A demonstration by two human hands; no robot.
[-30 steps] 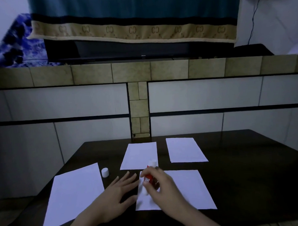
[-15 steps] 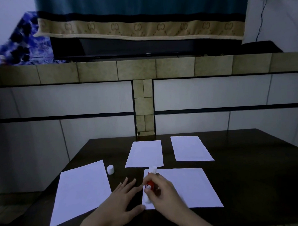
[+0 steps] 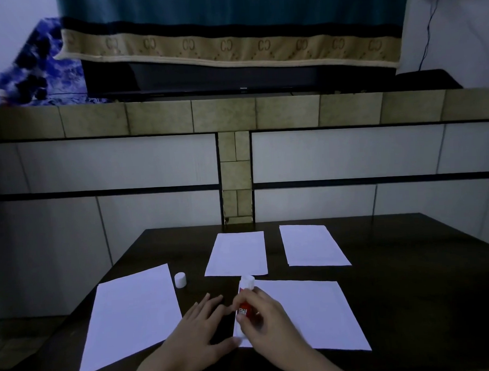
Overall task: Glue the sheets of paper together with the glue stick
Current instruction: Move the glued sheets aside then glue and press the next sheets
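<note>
red glue stick point(image 3: 244, 308) gripped by right hand point(image 3: 267, 321) | left hand point(image 3: 199, 333) flat beside sheet point(image 3: 310, 314)

Matt white paper sheets point(image 3: 313, 311) on a dark table point(image 3: 409, 262) (faintly glossy).

1. Beige woven border band point(image 3: 229, 47) of the teal hanging cloth: a repeated interlocking "CC"-like monogram in a row.
2. Red-and-white cylindrical glue stick point(image 3: 244, 306): white lettering on the red label, partly covered, not legible.
3. Black flat screen bezel point(image 3: 243, 87): small pale brand mark, too small to read.
</note>
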